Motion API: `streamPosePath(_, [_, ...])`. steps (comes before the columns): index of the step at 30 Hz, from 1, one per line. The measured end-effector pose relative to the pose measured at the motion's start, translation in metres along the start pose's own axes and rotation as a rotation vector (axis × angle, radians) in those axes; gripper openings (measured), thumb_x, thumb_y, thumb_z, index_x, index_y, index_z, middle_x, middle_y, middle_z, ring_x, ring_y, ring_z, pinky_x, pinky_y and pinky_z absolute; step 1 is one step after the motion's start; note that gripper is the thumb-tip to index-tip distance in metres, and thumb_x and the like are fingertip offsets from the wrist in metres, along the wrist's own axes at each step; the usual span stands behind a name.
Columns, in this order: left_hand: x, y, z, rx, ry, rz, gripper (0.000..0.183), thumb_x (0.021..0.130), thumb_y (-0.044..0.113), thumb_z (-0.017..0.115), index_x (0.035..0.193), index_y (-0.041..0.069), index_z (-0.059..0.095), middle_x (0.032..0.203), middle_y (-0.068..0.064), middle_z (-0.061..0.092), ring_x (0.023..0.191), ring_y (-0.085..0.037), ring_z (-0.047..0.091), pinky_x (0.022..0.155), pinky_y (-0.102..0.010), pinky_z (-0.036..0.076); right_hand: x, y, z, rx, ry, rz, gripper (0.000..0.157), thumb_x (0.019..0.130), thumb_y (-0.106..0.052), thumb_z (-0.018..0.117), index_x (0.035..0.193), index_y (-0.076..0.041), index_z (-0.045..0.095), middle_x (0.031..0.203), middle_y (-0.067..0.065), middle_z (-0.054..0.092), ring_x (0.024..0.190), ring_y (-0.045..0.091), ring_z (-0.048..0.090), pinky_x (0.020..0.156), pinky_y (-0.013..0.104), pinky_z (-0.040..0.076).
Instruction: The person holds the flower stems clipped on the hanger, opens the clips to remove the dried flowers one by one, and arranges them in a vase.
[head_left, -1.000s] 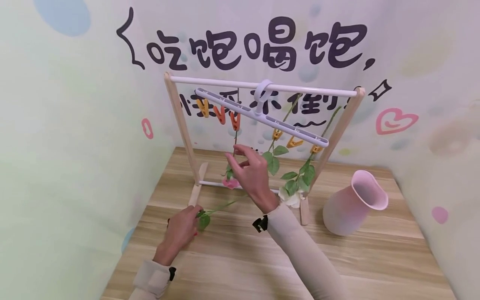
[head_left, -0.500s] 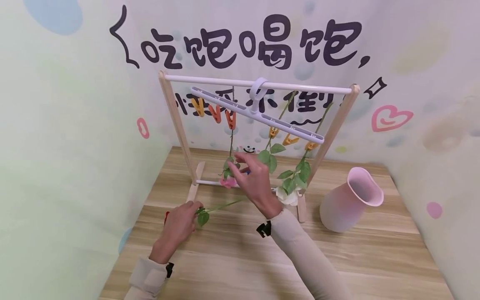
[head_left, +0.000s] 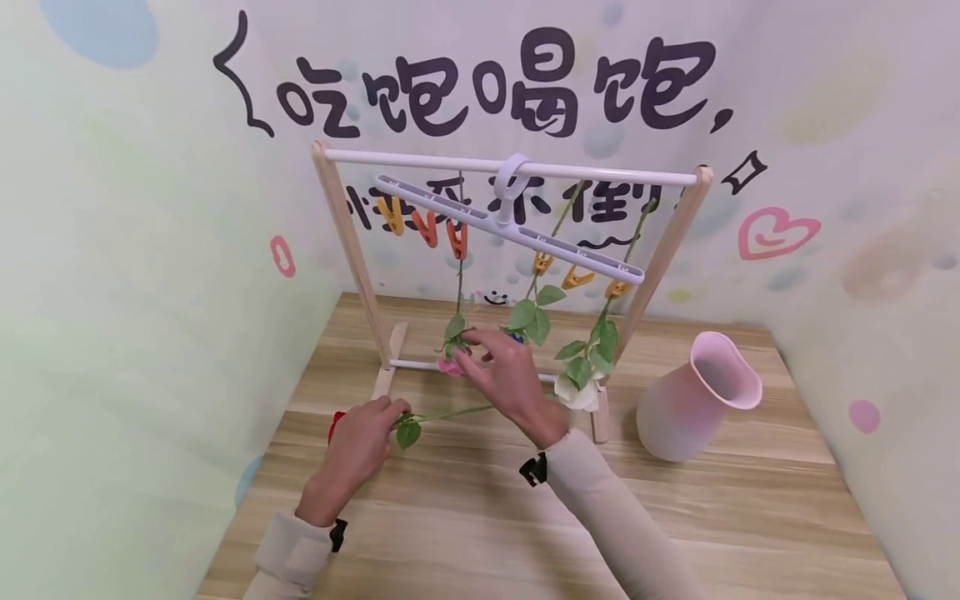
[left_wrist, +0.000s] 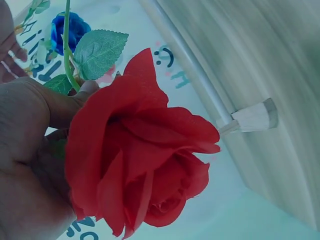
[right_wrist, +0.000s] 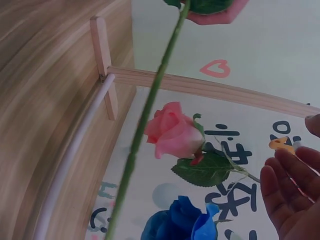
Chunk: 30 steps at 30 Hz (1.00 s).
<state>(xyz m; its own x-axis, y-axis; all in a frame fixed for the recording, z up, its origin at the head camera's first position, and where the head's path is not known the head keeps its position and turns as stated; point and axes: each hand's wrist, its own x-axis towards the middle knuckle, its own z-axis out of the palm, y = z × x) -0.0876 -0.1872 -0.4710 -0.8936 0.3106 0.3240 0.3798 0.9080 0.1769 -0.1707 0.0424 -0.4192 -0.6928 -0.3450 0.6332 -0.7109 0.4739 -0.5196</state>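
Note:
My left hand (head_left: 363, 442) grips a red rose (left_wrist: 145, 155) by its green stem, just below the bloom; the stem stretches right, low over the table. My right hand (head_left: 510, 383) has its thumb apart from relaxed fingers, near a pink rose (right_wrist: 175, 131) that hangs upside down; nothing shows held there. An orange clothespin (head_left: 458, 240) on a white hanger (head_left: 442, 202) holds the pink rose's stem. A blue rose (right_wrist: 182, 222), mostly behind my right hand in the head view, and a white rose (head_left: 577, 393) hang from yellow clips farther right.
The hanger hooks over the white top bar (head_left: 600, 172) of a wooden-legged rack. A pink-and-white vase (head_left: 675, 417) stands on the wood-grain table (head_left: 450, 533), right of the rack. Printed walls (head_left: 150, 250) close off the back and sides.
My right hand has come down along the pink rose's stem toward its leaves and bloom. The left hand keeps its grip on the red rose, and the head view has shifted slightly.

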Motion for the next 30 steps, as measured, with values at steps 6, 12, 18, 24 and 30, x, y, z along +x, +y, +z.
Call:
streamPosePath(6, [0.004, 0.003, -0.006, 0.016, 0.026, 0.047, 0.034, 0.073, -0.011, 0.076, 0.094, 0.015, 0.067, 0.072, 0.000, 0.055, 0.056, -0.011, 0.039, 0.051, -0.021, 0.034, -0.010, 0.004, 0.003, -0.042, -0.131, 0.003, 0.025, 0.090, -0.021, 0.074, 0.107, -0.003, 0.073, 0.102, 0.010, 0.074, 0.093, 0.021, 0.070, 0.073, 0.031, 0.058])
streamPosePath(12, [0.008, 0.005, -0.009, 0.030, 0.031, 0.075, 0.034, 0.074, -0.012, 0.074, 0.094, 0.015, 0.069, 0.072, 0.001, 0.056, 0.056, -0.011, 0.039, 0.051, -0.021, 0.035, -0.015, 0.007, 0.005, 0.016, -0.250, 0.027, 0.022, 0.090, -0.019, 0.074, 0.106, -0.005, 0.075, 0.101, 0.008, 0.074, 0.093, 0.024, 0.068, 0.079, 0.036, 0.056])
streamPosePath(18, [0.013, 0.007, -0.013, 0.031, 0.030, 0.094, 0.036, 0.074, -0.014, 0.071, 0.096, 0.015, 0.070, 0.072, 0.000, 0.055, 0.055, -0.013, 0.039, 0.050, -0.022, 0.034, -0.018, 0.009, 0.006, -0.005, -0.394, 0.031, 0.030, 0.090, -0.022, 0.074, 0.118, -0.012, 0.072, 0.114, 0.004, 0.073, 0.106, 0.019, 0.067, 0.090, 0.035, 0.054])
streamPosePath(24, [0.017, 0.011, -0.017, 0.023, 0.030, 0.105, 0.039, 0.074, -0.015, 0.070, 0.098, 0.016, 0.071, 0.075, 0.001, 0.058, 0.058, -0.013, 0.043, 0.053, -0.023, 0.038, -0.020, 0.008, 0.004, -0.048, -0.506, 0.050, 0.028, 0.092, -0.030, 0.071, 0.113, -0.011, 0.074, 0.108, 0.003, 0.074, 0.096, 0.017, 0.070, 0.081, 0.031, 0.055])
streamPosePath(30, [0.021, 0.014, -0.019, 0.022, 0.028, 0.127, 0.041, 0.073, -0.016, 0.069, 0.098, 0.016, 0.070, 0.077, 0.001, 0.060, 0.062, -0.014, 0.049, 0.057, -0.026, 0.043, -0.023, 0.008, 0.003, -0.045, -0.587, 0.089, 0.021, 0.094, -0.032, 0.068, 0.105, -0.015, 0.075, 0.097, -0.004, 0.074, 0.088, 0.006, 0.068, 0.078, 0.024, 0.054])
